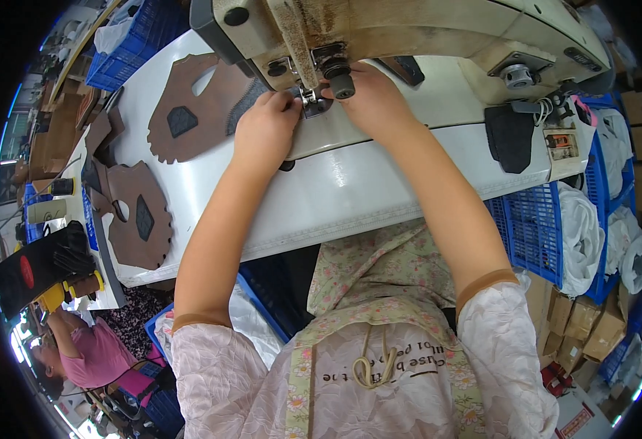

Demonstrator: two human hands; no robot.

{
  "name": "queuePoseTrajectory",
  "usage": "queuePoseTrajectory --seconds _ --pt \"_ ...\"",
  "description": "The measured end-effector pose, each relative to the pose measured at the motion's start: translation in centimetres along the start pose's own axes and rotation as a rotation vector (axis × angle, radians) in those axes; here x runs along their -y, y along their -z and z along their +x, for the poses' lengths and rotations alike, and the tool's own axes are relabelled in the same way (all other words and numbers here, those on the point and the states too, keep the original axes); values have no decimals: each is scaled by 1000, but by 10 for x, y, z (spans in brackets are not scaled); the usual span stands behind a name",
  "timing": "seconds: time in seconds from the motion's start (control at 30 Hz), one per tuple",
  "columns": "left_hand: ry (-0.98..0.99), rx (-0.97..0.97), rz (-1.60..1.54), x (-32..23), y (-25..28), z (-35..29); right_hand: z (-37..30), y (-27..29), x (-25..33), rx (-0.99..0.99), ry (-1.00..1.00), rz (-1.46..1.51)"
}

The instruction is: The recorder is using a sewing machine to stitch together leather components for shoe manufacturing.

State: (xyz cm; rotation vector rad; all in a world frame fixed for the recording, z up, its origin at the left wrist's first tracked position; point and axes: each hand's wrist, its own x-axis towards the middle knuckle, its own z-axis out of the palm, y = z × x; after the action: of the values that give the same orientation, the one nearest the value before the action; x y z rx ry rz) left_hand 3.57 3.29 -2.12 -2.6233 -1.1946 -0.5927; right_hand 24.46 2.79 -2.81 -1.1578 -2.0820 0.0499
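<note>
Both my hands are at the needle area of a cream sewing machine (423,29). My left hand (268,123) is closed, fingertips pinched together just left of the metal presser foot (310,99). What it pinches is too small to make out. My right hand (370,101) curls in from the right side of the foot, its fingertips partly hidden behind the machine's black knob (339,80); whatever it grips is hidden. A brown leather shoe piece (161,143) with a scalloped edge and a dark patch lies left of my left hand, its grey edge reaching that hand.
More brown leather pieces (144,252) lie at the table's left end. A black piece (509,139) rests on the right of the white table (321,197). Blue crates (529,230) with white bags stand at right. A person in pink (105,355) sits at lower left.
</note>
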Motion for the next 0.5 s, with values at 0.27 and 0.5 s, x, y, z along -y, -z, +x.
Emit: queuePoseTrajectory --seconds 0.27,0.5 --pt "10 10 -31 -2 3 1 -1 -3 -1 -50 33 -12" --pt "-2 63 28 -3 5 2 0 -8 -2 -127 79 -58"
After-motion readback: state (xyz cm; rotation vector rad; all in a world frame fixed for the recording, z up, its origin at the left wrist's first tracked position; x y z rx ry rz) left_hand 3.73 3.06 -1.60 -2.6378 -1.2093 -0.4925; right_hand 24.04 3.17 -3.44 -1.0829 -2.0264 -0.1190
